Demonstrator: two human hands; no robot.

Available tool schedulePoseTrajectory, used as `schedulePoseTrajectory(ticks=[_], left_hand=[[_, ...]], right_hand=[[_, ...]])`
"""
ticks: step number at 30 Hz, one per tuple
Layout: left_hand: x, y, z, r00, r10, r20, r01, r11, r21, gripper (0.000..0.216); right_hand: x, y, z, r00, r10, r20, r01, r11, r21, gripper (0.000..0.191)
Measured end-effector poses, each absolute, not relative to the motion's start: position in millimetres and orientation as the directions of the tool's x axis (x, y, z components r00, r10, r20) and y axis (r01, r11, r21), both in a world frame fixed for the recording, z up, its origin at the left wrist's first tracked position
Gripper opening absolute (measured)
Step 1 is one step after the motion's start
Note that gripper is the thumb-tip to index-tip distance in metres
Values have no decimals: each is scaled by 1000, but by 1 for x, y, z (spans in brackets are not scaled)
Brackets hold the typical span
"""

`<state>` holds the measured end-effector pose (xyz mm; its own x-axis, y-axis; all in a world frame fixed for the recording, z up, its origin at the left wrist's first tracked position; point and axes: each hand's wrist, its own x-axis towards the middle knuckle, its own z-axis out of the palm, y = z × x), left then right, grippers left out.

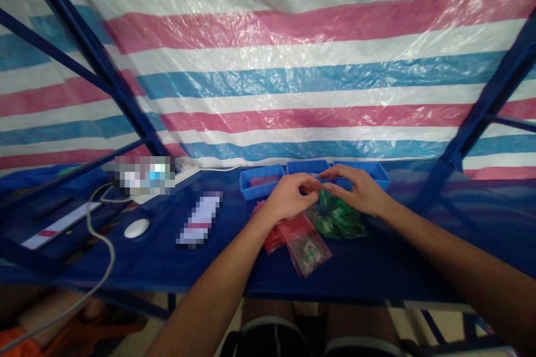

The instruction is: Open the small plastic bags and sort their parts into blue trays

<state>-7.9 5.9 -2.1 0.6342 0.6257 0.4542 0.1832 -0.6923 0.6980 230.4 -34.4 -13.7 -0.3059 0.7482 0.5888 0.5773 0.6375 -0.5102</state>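
From my end, the relation that counts is how the two heaps sit under the hands. The left hand [292,196] is over the far end of the red bags [307,244], and the right hand [360,192] is over the far right side of the green bags [338,220]; both heaps lie on the table [161,269], mostly on the near side of the fingers. I read the top red bag's long axis as slanting from far left to near right, so its far end points toward the left hand, the nearer of the two. The green bags fan out with no single axis, closer to the right hand. The fingers of both hands are curled, their tips coming close together above where red meets green; whether anything thin is pinched there I can't make out. Just beyond stand three blue bins: the left bin [262,192], holding something reddish, beside the left hand, the middle bin [307,165] beyond the fingertips, and the right bin [374,172] partly hidden by the right hand.
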Motion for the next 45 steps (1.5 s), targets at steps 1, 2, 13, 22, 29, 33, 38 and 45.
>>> schedulePoseTrajectory(ticks=[1, 2, 13, 22, 29, 33, 38, 45], left_hand=[[-8, 5, -1, 609, 638, 472, 160, -681, 715, 18], [-8, 4, 0, 587, 643, 492, 137, -678, 722, 17], [-6, 5, 0, 527, 636, 563, 58, -688, 723, 40], [-4, 13, -11, 569, 700, 432, 40, -549, 835, 42], [-6, 4, -1, 521, 604, 602, 168, -765, 622, 49], [-11, -4, 12, 624, 330, 708, 238, -944, 230, 73], [-15, 3, 12, 662, 210, 720, 217, -972, 84, 36], [-11, 4, 9, 534, 305, 789, 226, -950, 214, 20]], right_hand=[[229, -34, -14, -331, 747, 576, 560, 647, -518, 33], [227, -34, -14, -340, 749, 569, 542, 650, -533, 35], [215, -34, -21, -74, 908, 411, 308, 413, -857, 40], [212, -31, -22, -27, 926, 377, 75, 378, -923, 39], [212, -32, -19, -26, 945, 325, -23, 325, -946, 47], [211, -35, -19, -7, 972, 235, -167, 230, -959, 55], [207, -40, -16, -70, 980, 188, -224, 168, -960, 58], [206, -40, -12, -79, 978, 195, -177, 179, -968, 51]])
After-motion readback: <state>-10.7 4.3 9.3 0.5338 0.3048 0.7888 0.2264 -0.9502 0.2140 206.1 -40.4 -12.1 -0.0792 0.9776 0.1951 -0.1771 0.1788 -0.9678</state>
